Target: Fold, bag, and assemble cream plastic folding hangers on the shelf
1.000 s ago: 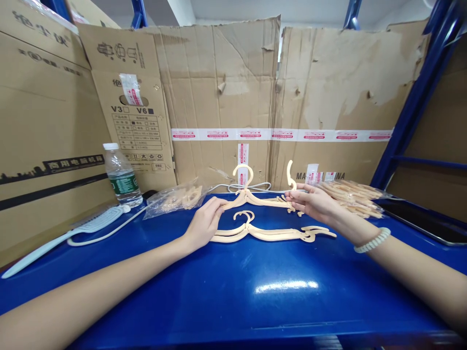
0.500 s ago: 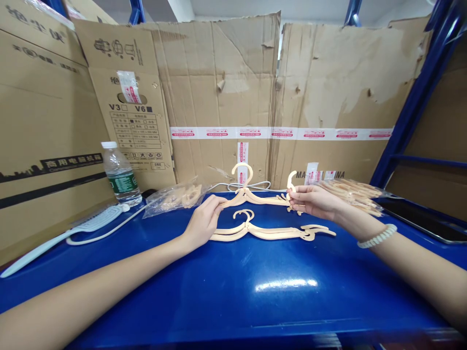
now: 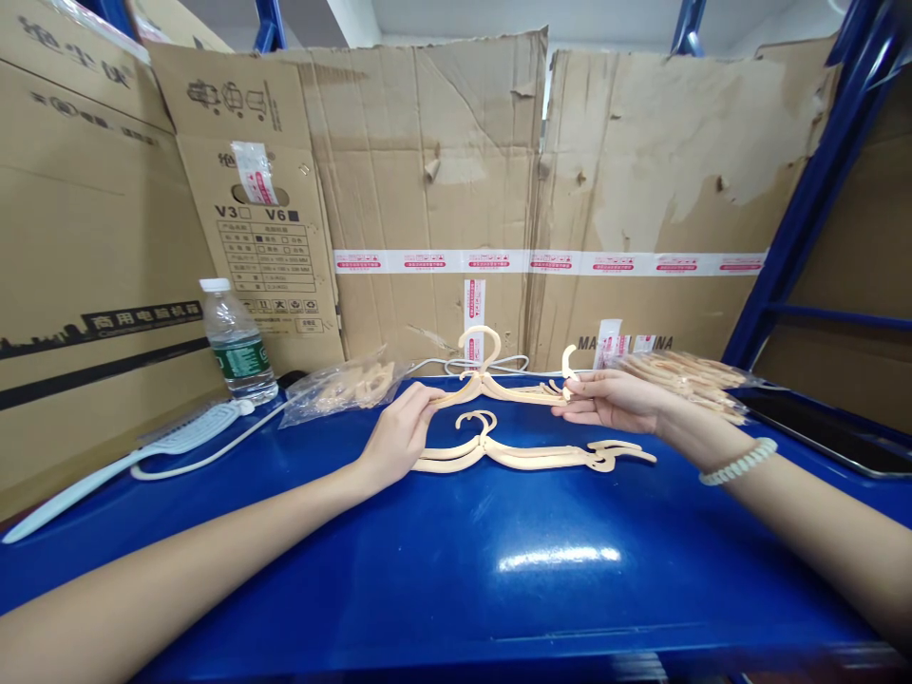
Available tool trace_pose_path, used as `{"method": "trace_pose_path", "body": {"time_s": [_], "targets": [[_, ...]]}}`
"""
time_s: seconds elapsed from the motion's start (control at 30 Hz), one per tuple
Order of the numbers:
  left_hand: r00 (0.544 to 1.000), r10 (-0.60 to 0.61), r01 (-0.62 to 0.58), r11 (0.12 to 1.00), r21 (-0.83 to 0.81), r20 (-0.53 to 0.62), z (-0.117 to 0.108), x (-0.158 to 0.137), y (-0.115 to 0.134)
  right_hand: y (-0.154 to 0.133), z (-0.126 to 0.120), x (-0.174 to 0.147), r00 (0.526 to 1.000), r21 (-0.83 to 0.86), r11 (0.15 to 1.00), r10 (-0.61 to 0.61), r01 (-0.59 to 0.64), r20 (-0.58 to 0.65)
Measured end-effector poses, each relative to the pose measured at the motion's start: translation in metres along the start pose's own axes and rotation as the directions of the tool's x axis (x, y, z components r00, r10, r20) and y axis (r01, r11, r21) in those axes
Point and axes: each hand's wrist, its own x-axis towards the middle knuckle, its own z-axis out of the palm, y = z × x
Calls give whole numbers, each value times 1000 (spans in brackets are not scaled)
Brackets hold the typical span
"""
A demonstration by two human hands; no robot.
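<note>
A cream-coloured clothes hanger [image 3: 523,390] with a curved top hook is held up just above the blue table. My left hand [image 3: 400,426] pinches its left arm between thumb and fingers. At the other end, my right hand [image 3: 618,401] grips a small curved hook piece [image 3: 568,362] between thumb and index finger, against the hanger's right tip; the lower fingers are stretched out beneath. The exact contact there is partly hidden by the fingers. A second cream hanger [image 3: 534,457] lies in front, small hook pieces at its right end, its left end behind my left hand.
Clear bags of cream parts lie on the left [image 3: 349,385] and right [image 3: 684,375]. A water bottle [image 3: 238,347], a pale hairbrush [image 3: 178,440] and a white cable are at the left. A dark phone-like slab [image 3: 830,432] rests at the right. Cardboard [image 3: 427,209] walls the back.
The held hanger's top hook has shifted slightly right and down. My right hand's lower fingers have straightened under the hanger's right tip, and the small hook piece sits a little lower.
</note>
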Motion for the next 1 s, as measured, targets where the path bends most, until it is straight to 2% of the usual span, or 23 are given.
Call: {"method": "trace_pose_path", "body": {"time_s": [0.17,0.33,0.47,0.63,0.73,0.87,1.0], "targets": [[1000,15,-15,1000,-3,-6,0,0,0,0,2,-2,999,-3,999,32,-32,-12],[1000,21,-21,1000,-11,-7,-1,0,3,2,1,-1,999,-40,999,12,-11,37],[999,23,-22,999,-24,35,-2,0,5,9,-1,4,995,-57,994,-98,97,-4],[1000,3,-2,1000,-29,30,-4,0,6,16,1,11,954,-99,957,-281,272,-104],[999,-20,21,1000,-12,45,-5,0,9,17,4,11,931,-108,943,-330,316,-158],[992,-18,15,999,31,121,-10,5,13,12,13,5,890,-38,919,-390,392,-238],[976,-56,28,991,134,212,-21,12,16,2,20,-7,878,25,890,-443,454,-179]]}}
